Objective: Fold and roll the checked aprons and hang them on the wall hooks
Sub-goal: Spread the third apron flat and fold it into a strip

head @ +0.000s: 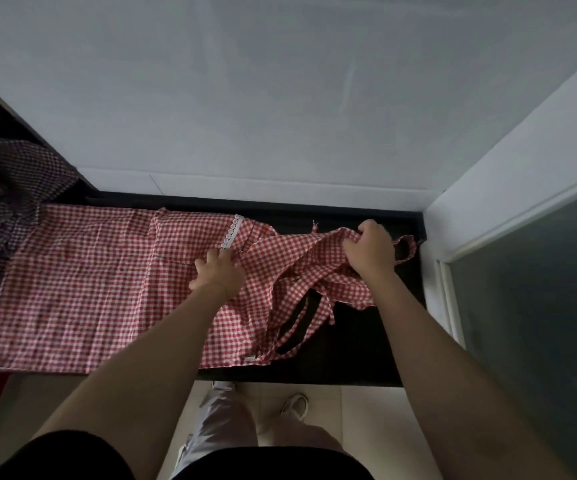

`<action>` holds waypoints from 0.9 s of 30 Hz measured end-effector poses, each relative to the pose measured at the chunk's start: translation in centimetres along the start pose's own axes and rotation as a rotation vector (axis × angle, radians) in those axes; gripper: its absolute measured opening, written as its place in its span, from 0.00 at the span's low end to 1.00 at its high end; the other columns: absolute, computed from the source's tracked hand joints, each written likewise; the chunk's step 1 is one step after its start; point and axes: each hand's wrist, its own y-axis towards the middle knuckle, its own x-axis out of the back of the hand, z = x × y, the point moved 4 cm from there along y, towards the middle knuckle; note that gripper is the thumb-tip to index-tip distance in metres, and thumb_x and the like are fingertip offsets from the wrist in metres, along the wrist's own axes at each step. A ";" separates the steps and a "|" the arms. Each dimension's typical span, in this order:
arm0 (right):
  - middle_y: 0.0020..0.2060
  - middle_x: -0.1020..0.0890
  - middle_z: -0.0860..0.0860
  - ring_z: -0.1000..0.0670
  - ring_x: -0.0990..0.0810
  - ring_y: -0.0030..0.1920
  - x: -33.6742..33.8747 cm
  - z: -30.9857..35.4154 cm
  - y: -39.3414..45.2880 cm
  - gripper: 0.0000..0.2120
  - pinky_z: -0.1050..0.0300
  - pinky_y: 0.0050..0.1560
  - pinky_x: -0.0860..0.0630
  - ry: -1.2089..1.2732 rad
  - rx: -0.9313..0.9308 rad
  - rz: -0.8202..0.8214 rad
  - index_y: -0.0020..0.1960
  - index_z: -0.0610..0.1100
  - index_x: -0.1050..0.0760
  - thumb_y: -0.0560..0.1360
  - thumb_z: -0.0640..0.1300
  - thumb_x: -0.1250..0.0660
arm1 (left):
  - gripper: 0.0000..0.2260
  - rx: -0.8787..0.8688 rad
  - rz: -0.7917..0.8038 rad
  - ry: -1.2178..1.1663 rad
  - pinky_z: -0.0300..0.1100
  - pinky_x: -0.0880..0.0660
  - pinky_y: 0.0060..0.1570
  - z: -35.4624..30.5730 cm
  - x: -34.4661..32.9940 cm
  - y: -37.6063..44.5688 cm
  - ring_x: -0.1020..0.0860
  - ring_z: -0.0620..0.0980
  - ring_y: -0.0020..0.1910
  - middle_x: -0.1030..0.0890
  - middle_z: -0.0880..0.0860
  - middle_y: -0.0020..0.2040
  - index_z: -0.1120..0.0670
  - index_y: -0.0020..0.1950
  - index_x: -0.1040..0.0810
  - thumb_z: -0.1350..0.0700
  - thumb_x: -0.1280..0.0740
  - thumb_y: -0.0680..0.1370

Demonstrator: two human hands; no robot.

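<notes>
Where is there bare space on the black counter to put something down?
Bare black counter shows at the near right, between the red apron's straps and the right wall. The red apron covers the middle and left; a purple checked apron crowds the far left.

Both bare forearms reaching up from the lower frame. Left hand [218, 273] mid-frame, knuckles up, fingers curled and pinching cloth. Right hand [370, 249] right of centre, higher, fist bunched around gathered fabric.
</notes>
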 end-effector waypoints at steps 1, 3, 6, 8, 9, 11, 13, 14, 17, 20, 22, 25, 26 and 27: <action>0.59 0.23 0.43 0.41 0.24 0.60 -0.4 0.2 0.3 0.18 0.43 0.59 0.25 -0.019 0.019 -0.039 0.64 0.41 0.28 0.76 0.45 0.34 | 0.23 -0.011 -0.027 -0.021 0.68 0.36 0.67 0.2 0.3 0.0 0.40 0.60 0.74 0.39 0.52 0.77 0.45 0.77 0.41 0.49 0.42 0.82; 0.67 0.26 0.43 0.41 0.30 0.68 -1.5 0.6 1.0 0.25 0.40 0.66 0.33 -0.151 0.118 0.000 0.72 0.43 0.34 0.76 0.40 0.33 | 0.23 -0.035 -0.064 -0.027 0.67 0.37 0.67 0.1 0.9 -0.1 0.38 0.59 0.73 0.36 0.51 0.76 0.43 0.78 0.43 0.49 0.43 0.83; 0.60 0.22 0.46 0.42 0.29 0.66 -4.6 1.1 1.8 0.15 0.36 0.71 0.43 -0.454 0.220 0.151 0.64 0.47 0.27 0.78 0.45 0.35 | 0.25 -0.043 -0.068 0.020 0.66 0.36 0.67 0.6 1.8 0.6 0.37 0.60 0.72 0.35 0.52 0.76 0.42 0.79 0.47 0.50 0.45 0.83; 0.44 0.20 0.49 0.43 0.24 0.57 -4.7 1.6 1.6 0.05 0.37 0.71 0.44 -0.547 0.189 0.186 0.50 0.47 0.25 0.78 0.48 0.36 | 0.26 -0.051 -0.055 0.066 0.64 0.35 0.67 1.0 1.8 1.1 0.36 0.61 0.72 0.35 0.53 0.76 0.43 0.80 0.48 0.50 0.44 0.83; 0.39 0.22 0.50 0.43 0.22 0.52 -4.2 2.0 1.6 0.03 0.39 0.71 0.41 -0.563 0.172 0.158 0.48 0.46 0.27 0.78 0.46 0.36 | 0.26 -0.056 -0.056 0.082 0.62 0.34 0.67 1.1 1.9 1.3 0.35 0.61 0.72 0.35 0.53 0.75 0.44 0.80 0.48 0.50 0.44 0.83; 0.37 0.21 0.48 0.42 0.20 0.47 -2.4 2.1 1.8 0.03 0.44 0.64 0.35 -0.566 0.150 0.011 0.49 0.44 0.28 0.76 0.38 0.37 | 0.26 -0.065 -0.058 0.113 0.59 0.32 0.66 1.1 2.1 1.7 0.33 0.61 0.70 0.33 0.53 0.74 0.44 0.80 0.47 0.51 0.44 0.82; 0.43 0.19 0.43 0.39 0.21 0.48 -0.6 1.7 1.9 0.07 0.45 0.55 0.32 -0.536 0.127 -0.164 0.52 0.39 0.27 0.75 0.35 0.36 | 0.26 -0.076 -0.043 0.104 0.58 0.32 0.66 1.2 1.9 2.3 0.33 0.62 0.69 0.33 0.54 0.74 0.45 0.80 0.46 0.52 0.44 0.82; 0.47 0.20 0.41 0.38 0.23 0.51 -0.2 1.4 1.9 0.09 0.45 0.53 0.31 -0.491 0.137 -0.204 0.55 0.38 0.27 0.74 0.34 0.36 | 0.26 -0.088 -0.034 0.088 0.58 0.32 0.66 1.2 1.7 2.5 0.33 0.62 0.69 0.33 0.55 0.74 0.45 0.80 0.46 0.53 0.43 0.82; 0.64 0.26 0.40 0.39 0.29 0.64 -1.4 0.6 2.5 0.25 0.42 0.61 0.31 -0.453 0.202 0.014 0.70 0.40 0.35 0.75 0.39 0.33 | 0.26 -0.120 -0.027 0.079 0.57 0.31 0.65 1.0 1.2 2.9 0.34 0.64 0.70 0.35 0.56 0.74 0.46 0.79 0.44 0.55 0.43 0.81; 0.65 0.25 0.43 0.40 0.27 0.65 -4.2 0.4 2.3 0.28 0.37 0.69 0.40 -0.459 0.154 0.291 0.74 0.46 0.38 0.77 0.49 0.33 | 0.26 -0.114 -0.017 0.100 0.56 0.31 0.65 0.7 1.2 2.7 0.38 0.65 0.72 0.38 0.54 0.76 0.45 0.80 0.45 0.54 0.42 0.82; 0.59 0.21 0.44 0.42 0.24 0.60 -5.5 0.9 1.4 0.17 0.37 0.69 0.41 -0.502 0.156 0.367 0.66 0.44 0.31 0.79 0.48 0.37 | 0.26 -0.120 -0.020 0.106 0.56 0.31 0.65 0.9 1.0 2.7 0.37 0.64 0.72 0.38 0.53 0.76 0.44 0.79 0.45 0.54 0.42 0.82; 0.55 0.19 0.46 0.43 0.22 0.58 -4.8 1.1 0.6 0.11 0.39 0.71 0.37 -0.539 0.113 0.387 0.59 0.44 0.26 0.80 0.46 0.39 | 0.26 -0.130 -0.035 0.122 0.55 0.30 0.63 1.4 0.9 3.1 0.34 0.61 0.71 0.36 0.53 0.75 0.44 0.79 0.45 0.53 0.43 0.82; 0.54 0.19 0.45 0.42 0.21 0.57 -3.8 0.9 0.9 0.11 0.41 0.68 0.34 -0.553 0.092 0.265 0.59 0.43 0.25 0.79 0.45 0.38 | 0.25 -0.131 -0.037 0.119 0.55 0.30 0.62 1.5 0.9 3.1 0.34 0.61 0.70 0.36 0.54 0.75 0.44 0.79 0.45 0.53 0.43 0.82; 0.53 0.19 0.43 0.41 0.20 0.55 -1.9 0.5 1.3 0.10 0.42 0.64 0.31 -0.578 0.060 0.074 0.58 0.42 0.25 0.78 0.43 0.38 | 0.25 -0.135 -0.036 0.115 0.55 0.30 0.62 1.2 0.9 3.1 0.34 0.62 0.70 0.36 0.54 0.75 0.45 0.79 0.45 0.52 0.44 0.83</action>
